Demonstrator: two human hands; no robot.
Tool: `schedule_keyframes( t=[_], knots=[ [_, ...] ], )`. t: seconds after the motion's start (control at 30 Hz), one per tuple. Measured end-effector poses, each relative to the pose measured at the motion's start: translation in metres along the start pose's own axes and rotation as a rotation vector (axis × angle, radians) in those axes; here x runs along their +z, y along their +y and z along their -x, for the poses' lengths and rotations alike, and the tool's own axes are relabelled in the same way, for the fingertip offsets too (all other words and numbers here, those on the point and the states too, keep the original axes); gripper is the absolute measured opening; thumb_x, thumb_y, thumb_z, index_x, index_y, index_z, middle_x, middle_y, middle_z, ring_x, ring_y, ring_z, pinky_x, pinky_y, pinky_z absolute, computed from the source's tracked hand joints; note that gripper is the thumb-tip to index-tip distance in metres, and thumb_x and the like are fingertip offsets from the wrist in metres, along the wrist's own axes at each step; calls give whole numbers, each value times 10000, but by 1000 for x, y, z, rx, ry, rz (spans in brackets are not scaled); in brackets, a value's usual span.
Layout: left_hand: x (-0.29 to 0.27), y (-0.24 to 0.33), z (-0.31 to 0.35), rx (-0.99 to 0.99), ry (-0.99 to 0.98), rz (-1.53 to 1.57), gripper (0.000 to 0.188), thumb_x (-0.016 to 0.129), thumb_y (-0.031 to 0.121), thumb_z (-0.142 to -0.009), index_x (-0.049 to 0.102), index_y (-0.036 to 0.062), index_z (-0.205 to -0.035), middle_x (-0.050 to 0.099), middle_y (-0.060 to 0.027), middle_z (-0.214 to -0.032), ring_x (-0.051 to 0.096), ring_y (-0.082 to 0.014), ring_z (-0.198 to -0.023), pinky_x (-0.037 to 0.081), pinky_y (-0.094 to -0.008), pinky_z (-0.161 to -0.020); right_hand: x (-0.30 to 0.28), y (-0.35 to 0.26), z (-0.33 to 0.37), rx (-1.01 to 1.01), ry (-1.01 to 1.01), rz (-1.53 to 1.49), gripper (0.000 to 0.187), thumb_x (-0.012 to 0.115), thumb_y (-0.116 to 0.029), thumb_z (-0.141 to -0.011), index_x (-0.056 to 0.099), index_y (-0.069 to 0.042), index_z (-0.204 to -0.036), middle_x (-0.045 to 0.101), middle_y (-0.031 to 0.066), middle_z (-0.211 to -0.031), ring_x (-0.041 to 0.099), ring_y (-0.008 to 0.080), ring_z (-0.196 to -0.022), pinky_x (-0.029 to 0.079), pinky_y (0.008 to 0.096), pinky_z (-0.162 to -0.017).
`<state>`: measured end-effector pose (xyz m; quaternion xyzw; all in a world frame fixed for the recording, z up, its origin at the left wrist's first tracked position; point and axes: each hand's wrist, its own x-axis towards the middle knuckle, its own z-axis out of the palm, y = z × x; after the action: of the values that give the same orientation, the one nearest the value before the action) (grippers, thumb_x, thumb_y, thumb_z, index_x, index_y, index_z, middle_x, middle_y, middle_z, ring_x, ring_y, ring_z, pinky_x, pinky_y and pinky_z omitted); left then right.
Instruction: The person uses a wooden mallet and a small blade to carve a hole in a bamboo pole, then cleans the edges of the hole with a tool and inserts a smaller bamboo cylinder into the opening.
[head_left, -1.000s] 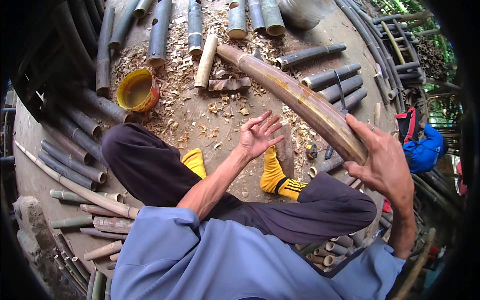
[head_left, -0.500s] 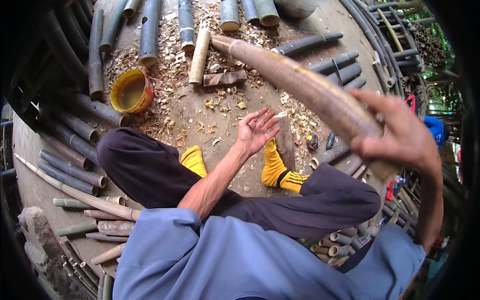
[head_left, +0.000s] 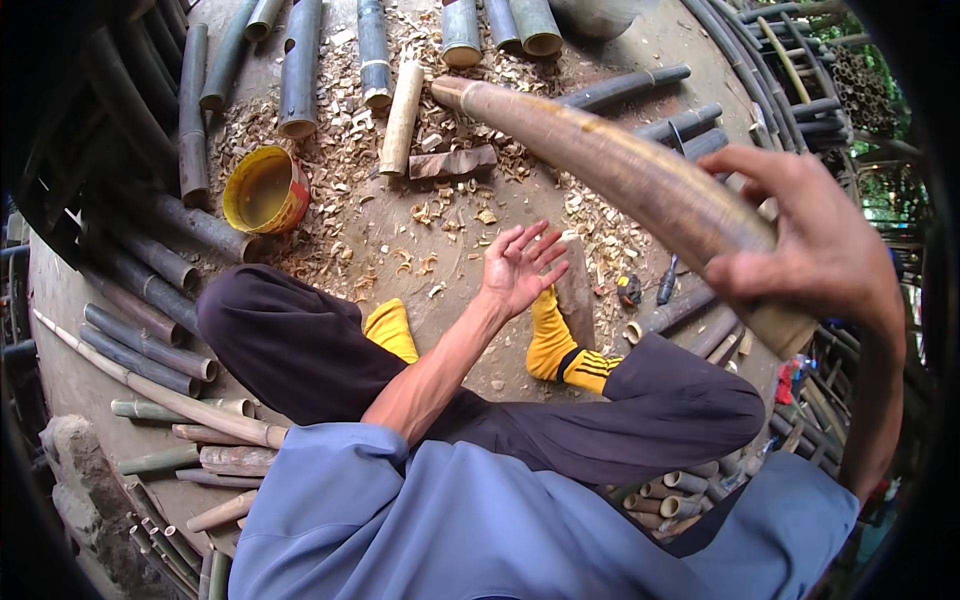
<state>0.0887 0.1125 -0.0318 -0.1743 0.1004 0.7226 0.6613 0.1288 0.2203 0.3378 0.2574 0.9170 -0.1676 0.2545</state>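
Note:
My right hand is wrapped round the thick near end of a long brown bamboo piece. The piece is raised above the ground and slants up to the left, narrowing to a cut tip. My left hand hangs palm up with its fingers spread, holding nothing, close to my yellow sock. A short wooden block stands just beyond the left hand. Near the tip of the held piece lie a pale, peeled bamboo tube and a brown split wood chunk.
A yellow and red bucket with murky liquid stands left among wood chips. Dark bamboo tubes lie along the back, left and right. A small yellow-black tool and a dark-handled one lie right. A rock sits lower left.
The bamboo piece and my right hand have shifted slightly right and down, and their blur has lessened. My left hand stays spread in nearly the same place.

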Motion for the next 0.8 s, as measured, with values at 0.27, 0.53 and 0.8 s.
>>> schedule_keyframes(
  t=[0.27,0.53,0.8],
  knots=[
    [54,19,8,216,-105,-124,641,666,357,-828,378,-35,-1244,579,-138,-1042,601,-287,-989,483,-467,-911,163,-4,50,24,200,-83,866,754,-205,-635,320,11,-1353,544,276,-1016,616,438,-779,533,468,-674],
    [77,37,23,531,-284,-664,811,766,91,-602,295,122,-1262,522,-120,-1093,587,-240,-945,488,-389,-853,368,11,-27,263,547,-868,797,772,-152,-652,343,16,-1302,530,230,-1111,555,365,-1014,429,413,-905],
    [87,30,42,532,-350,-652,824,795,92,-550,363,120,-1252,507,-83,-1129,493,-197,-1075,379,-355,-965,382,9,-34,257,643,-841,806,803,-166,-656,321,-6,-1282,527,211,-1103,546,326,-1029,436,402,-868]
  ],
)
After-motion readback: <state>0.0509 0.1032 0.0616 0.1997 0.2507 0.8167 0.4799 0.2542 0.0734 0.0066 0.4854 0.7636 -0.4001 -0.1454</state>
